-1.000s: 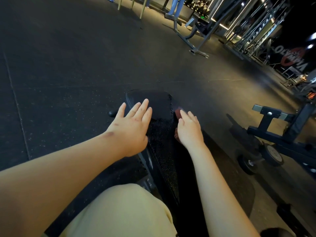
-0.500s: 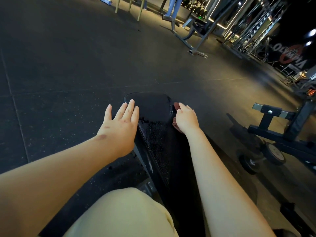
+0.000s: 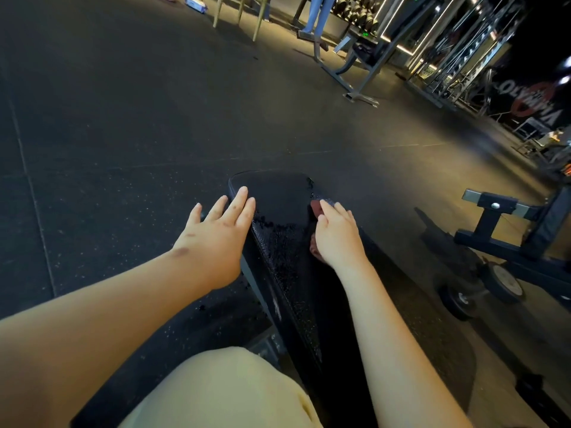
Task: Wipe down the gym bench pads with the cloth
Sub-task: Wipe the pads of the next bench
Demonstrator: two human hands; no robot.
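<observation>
The black bench pad [image 3: 278, 193] runs away from me down the middle of the view, and its surface glistens with droplets. My left hand [image 3: 216, 239] lies flat at the pad's left edge, its straight fingers touching the rim near the far end. My right hand [image 3: 336, 236] rests on a reddish-brown cloth [image 3: 315, 208] at the pad's right edge, with the fingers laid forward over it. The cloth shows only at the fingertips and under the wrist; the hand hides the rest.
My knee in tan fabric [image 3: 222, 393] is at the bottom. A black equipment frame with small wheels [image 3: 503, 282] stands on the floor to the right. Grey bench frames [image 3: 349, 72] and racks [image 3: 457, 50] are far back, and a person's legs [image 3: 318, 13] stand there. Dark rubber floor lies to the left.
My left hand slid from the top of the pad leftward to its left edge. My right hand and the cloth stayed near the right edge, shifting only slightly along the pad.
</observation>
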